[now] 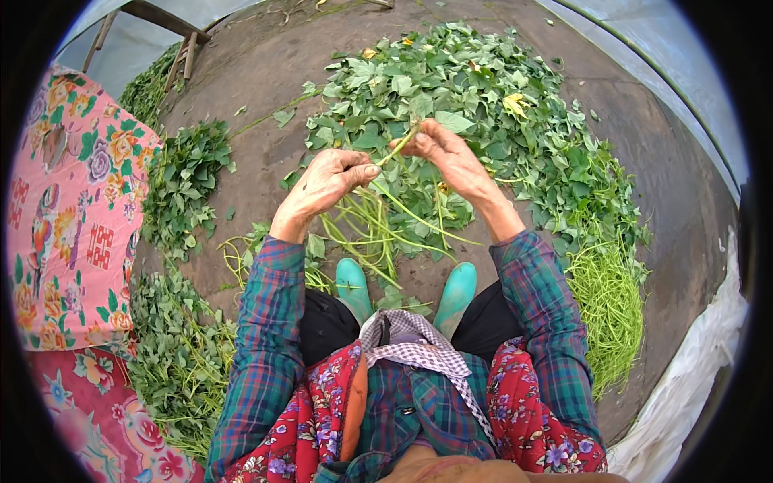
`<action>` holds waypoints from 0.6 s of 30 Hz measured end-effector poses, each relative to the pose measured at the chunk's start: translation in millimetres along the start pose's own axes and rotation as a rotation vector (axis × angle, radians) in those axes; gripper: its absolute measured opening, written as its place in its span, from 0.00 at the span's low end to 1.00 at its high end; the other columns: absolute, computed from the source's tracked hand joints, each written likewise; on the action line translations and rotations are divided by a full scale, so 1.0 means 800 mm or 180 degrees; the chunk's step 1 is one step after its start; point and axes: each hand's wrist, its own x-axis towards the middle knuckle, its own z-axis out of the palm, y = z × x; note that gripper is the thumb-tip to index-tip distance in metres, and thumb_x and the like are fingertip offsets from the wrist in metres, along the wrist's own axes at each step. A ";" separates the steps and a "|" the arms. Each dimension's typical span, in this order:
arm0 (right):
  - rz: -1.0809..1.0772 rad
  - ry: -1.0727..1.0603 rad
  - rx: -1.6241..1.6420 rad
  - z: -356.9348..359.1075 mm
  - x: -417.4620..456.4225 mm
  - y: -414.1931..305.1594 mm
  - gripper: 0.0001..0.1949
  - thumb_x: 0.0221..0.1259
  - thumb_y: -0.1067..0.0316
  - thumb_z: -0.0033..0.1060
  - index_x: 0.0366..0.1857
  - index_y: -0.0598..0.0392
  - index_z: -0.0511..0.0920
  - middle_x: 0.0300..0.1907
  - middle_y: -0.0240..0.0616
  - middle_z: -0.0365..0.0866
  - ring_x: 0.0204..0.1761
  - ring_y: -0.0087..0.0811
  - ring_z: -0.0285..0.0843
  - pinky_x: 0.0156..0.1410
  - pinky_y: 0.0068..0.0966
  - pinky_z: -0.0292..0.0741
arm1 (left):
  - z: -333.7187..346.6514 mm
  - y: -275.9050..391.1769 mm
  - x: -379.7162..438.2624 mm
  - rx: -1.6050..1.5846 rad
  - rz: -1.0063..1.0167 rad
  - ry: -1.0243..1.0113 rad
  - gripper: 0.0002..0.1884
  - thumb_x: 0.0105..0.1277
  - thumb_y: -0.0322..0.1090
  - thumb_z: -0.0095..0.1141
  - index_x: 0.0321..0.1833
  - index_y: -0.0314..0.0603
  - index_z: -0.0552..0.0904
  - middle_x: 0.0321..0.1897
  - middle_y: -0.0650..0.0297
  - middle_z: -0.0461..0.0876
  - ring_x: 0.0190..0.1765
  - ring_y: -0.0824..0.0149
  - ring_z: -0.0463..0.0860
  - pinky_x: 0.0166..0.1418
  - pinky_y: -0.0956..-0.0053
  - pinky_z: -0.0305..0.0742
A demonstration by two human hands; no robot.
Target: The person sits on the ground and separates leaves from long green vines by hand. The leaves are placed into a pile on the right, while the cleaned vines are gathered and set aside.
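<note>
My left hand (326,184) grips the lower end of a green vine stem (395,149) between thumb and fingers. The stem's upper end is pinched in my right hand (452,162), so it runs slantwise between the two hands. Several thin leaf stalks (416,218) hang below my left hand towards my boots. Which of these stalks join the held stem I cannot tell. Behind my hands a broad heap of green leaves (447,78) covers the ground, with a few yellow leaves (515,105) among them.
Bare stripped stalks (606,308) are piled at the right. Leafy vines (181,181) lie at the left, beside pink floral cloths (78,241). My green boots (457,296) stand on the dark floor (259,157). A wooden bench (160,21) is at the far left, white plastic sheeting (694,362) at the right.
</note>
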 end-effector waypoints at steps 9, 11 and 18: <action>0.0475 0.0027 -0.0651 0.000 -0.012 -0.022 0.16 0.65 0.60 0.60 0.46 0.63 0.78 0.41 0.36 0.83 0.44 0.25 0.79 0.52 0.24 0.75 | -0.005 0.003 -0.009 -0.0261 0.0035 -0.0106 0.19 0.65 0.46 0.58 0.27 0.35 0.78 0.18 0.67 0.72 0.26 0.73 0.68 0.31 0.73 0.64; 0.0350 0.0706 -0.0782 -0.023 -0.006 -0.044 0.14 0.62 0.63 0.63 0.46 0.61 0.80 0.39 0.35 0.84 0.44 0.25 0.79 0.51 0.23 0.75 | -0.006 -0.002 -0.004 0.0023 0.0153 -0.0092 0.20 0.65 0.48 0.58 0.27 0.35 0.78 0.18 0.66 0.71 0.26 0.72 0.68 0.31 0.72 0.64; 0.0200 0.0887 -0.1776 -0.048 -0.023 -0.054 0.15 0.69 0.54 0.53 0.44 0.53 0.83 0.35 0.33 0.84 0.39 0.27 0.77 0.47 0.27 0.73 | -0.011 -0.003 -0.006 0.0166 -0.0070 0.0146 0.20 0.64 0.49 0.58 0.28 0.34 0.79 0.18 0.64 0.71 0.25 0.70 0.68 0.31 0.70 0.64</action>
